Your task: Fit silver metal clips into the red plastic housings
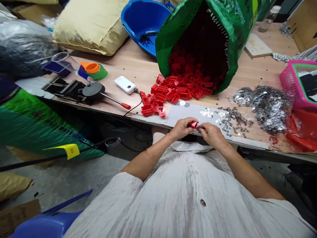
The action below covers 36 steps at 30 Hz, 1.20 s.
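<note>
My left hand (182, 128) and my right hand (212, 135) meet at the near edge of the wooden table (138, 71). Both are closed around one small red plastic piece (193, 124) held between the fingertips. Just beyond them lies a grey sheet (178, 114) with small silver metal parts (230, 120) scattered on it. A heap of red plastic pieces (173, 94) spills from a green sack (198, 39) lying on its side further back.
Bags of silver metal parts (269, 105) lie at the right, beside a pink basket (292, 82) and a red bag (303, 130). A blue tub (143, 23), a white power bank (125, 84), a black hand press (81, 91) and orange and green cups (95, 70) stand to the left.
</note>
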{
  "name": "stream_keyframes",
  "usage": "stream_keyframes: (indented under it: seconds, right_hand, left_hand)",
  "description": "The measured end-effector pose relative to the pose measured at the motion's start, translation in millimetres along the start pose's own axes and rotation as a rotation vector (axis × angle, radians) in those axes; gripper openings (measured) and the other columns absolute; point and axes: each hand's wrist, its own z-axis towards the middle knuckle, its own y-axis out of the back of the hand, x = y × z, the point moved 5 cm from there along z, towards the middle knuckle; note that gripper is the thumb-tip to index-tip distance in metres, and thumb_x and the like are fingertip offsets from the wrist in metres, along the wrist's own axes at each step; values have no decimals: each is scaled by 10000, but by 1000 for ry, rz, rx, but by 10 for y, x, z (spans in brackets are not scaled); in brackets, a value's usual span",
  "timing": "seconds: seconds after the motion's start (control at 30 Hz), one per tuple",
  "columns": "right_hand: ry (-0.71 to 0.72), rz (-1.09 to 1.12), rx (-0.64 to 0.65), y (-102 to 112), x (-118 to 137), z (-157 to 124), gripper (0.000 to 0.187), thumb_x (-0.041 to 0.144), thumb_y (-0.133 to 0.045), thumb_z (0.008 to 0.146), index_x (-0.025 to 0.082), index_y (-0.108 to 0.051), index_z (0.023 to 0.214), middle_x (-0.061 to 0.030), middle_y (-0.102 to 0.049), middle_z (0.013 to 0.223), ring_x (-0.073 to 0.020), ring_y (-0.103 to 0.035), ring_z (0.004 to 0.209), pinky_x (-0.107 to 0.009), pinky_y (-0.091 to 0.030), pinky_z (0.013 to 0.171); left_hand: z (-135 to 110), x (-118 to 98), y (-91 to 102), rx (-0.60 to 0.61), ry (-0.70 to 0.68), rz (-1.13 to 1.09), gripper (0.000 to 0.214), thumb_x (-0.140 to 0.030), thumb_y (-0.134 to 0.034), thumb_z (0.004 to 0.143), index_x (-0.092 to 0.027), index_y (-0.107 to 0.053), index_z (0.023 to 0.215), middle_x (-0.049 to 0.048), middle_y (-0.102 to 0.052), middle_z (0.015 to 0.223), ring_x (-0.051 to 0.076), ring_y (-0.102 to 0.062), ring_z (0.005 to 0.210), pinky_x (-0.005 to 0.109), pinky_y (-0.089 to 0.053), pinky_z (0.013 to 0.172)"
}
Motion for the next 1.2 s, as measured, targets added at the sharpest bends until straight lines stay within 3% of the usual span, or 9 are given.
stream_keyframes:
  seconds: [0.13,0.23,0.37,0.5,0.63,0.87,0.97,1.1,1.2]
  right_hand:
    - [67,212,-52,98,-15,-85,237,283,-451,958,219,-640,1087,-79,-685,1020,-213,-642,896,-337,-476,790]
    - [70,436,-70,157,20,-181,275,340,-409,983,207,-559,1171,-58,-678,970,-149,-599,658,-299,-476,669]
    - [116,515,36,181,166,-265,410,377,-376,1009,228,-424,1388,15,-646,762,-138,-563,605,-273,-457,650]
    - [163,409,53,203,257,-294,457,414,-377,1013,254,-434,1438,40,-596,658,-140,-556,576,-263,-451,639]
    - [193,346,9,218,270,-315,432,443,-383,1005,269,-516,1378,20,-629,672,-160,-601,601,-273,-472,635]
    - [161,294,-132,204,219,-336,373,435,-399,995,264,-637,1226,-38,-738,925,-202,-693,777,-305,-513,726]
    - [172,353,-130,157,183,-350,380,439,-373,1007,258,-680,1139,-39,-737,951,-195,-684,801,-299,-505,745]
    - [72,344,-72,128,-15,-369,409,465,-360,1008,260,-672,1175,-8,-691,737,-174,-631,643,-285,-474,651]
    - [-69,214,-194,266,-326,-368,373,453,-421,982,237,-677,1146,-23,-691,749,-190,-627,662,-297,-457,647]
  left_hand:
    - [-104,-48,69,-149,44,-100,283,-225,-787,672,-193,-638,911,17,-662,926,164,-601,880,291,-445,862]
    - [-213,-77,82,-242,145,-453,317,-312,-780,714,-188,-582,928,-2,-643,880,145,-632,856,279,-455,839]
    - [-325,-188,-54,-173,292,-984,330,-371,-771,752,-175,-507,774,-1,-660,806,180,-696,895,320,-477,899]
    - [-406,-283,-188,-153,428,-1251,258,-305,-743,796,-162,-537,733,8,-661,771,159,-694,812,345,-503,936]
    - [-463,-319,-267,-185,533,-1322,135,-264,-664,867,-150,-615,811,30,-678,838,149,-685,822,364,-491,1018]
    - [-498,-304,-355,-228,509,-1359,170,-266,-706,838,-148,-611,762,31,-681,819,154,-690,847,404,-481,1068]
    - [-531,-268,-414,-199,490,-1387,222,-285,-746,801,-150,-587,726,33,-689,796,178,-703,880,423,-478,1074]
    - [-656,-95,-471,-168,561,-1331,284,-288,-796,751,-161,-546,710,41,-708,807,210,-720,922,420,-486,1048]
    - [-785,161,-506,-213,741,-1228,297,-252,-817,724,-160,-535,732,54,-703,814,217,-723,895,409,-521,976]
